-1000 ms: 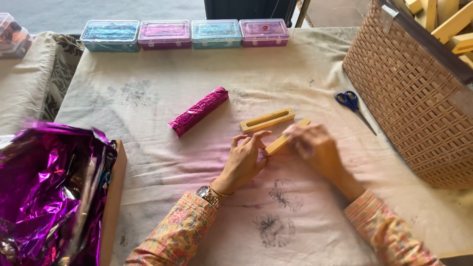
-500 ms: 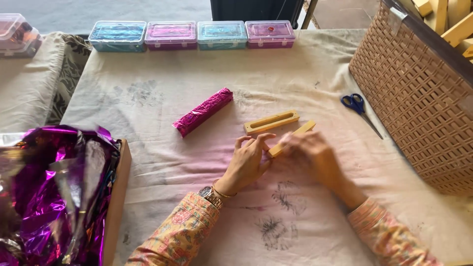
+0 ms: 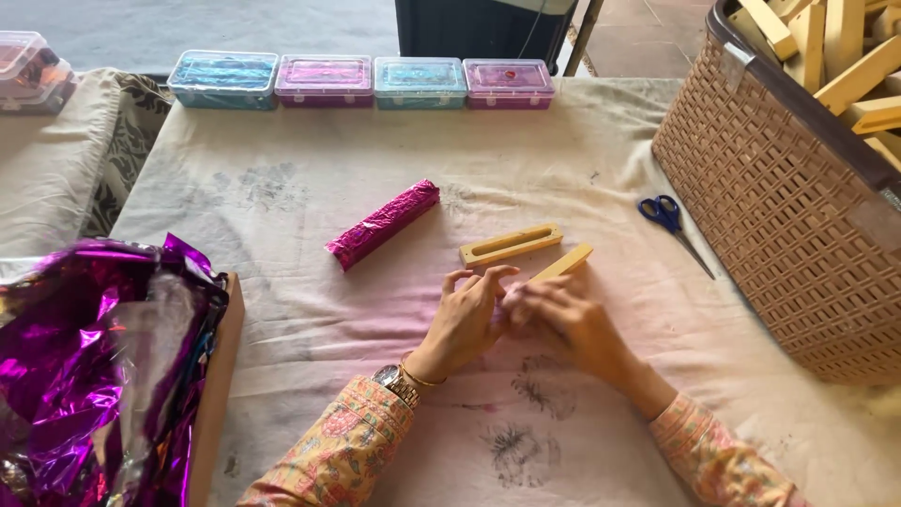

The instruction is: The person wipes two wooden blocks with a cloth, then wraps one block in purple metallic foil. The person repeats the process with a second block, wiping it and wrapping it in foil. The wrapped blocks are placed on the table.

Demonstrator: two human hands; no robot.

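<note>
The left hand (image 3: 466, 319) and right hand (image 3: 566, 322) met over the cloth (image 3: 282, 197), fingers curled around the near end of a wooden stick (image 3: 563, 264) that angled away from them. A slotted block (image 3: 511, 244) lay just beyond, a foil-wrapped bar (image 3: 383, 223) farther left, scissors (image 3: 672, 222) beside the basket (image 3: 779, 225).

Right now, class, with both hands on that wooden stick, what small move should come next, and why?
Probably draw the wooden stick back toward the body. Both the left hand and the right hand close on its near end, while its far end lies close beside the slotted wooden piece. Pulling back would likely free it without nudging that piece.
</note>
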